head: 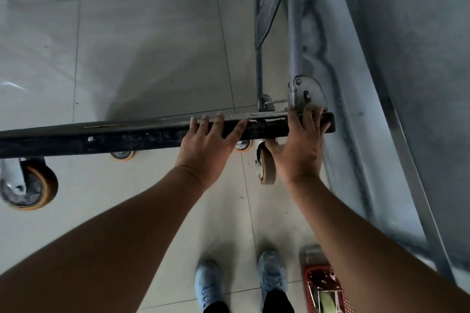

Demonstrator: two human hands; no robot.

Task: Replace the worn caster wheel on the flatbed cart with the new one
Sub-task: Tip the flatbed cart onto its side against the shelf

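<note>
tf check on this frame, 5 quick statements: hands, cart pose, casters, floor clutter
1. Both hands are on the cart deck's black edge. True: the left hand lies flat on the cart deck and the right hand grips it.
2. The cart stands level on its casters. False: the deck is tipped up on edge, with the casters sticking out sideways toward the person.
3. A caster sits right beside the right hand. True.
4. The red basket lies left of the shoes. False: it lies right of them.
5. One hand holds a wrench. False: neither hand holds a tool.
</note>
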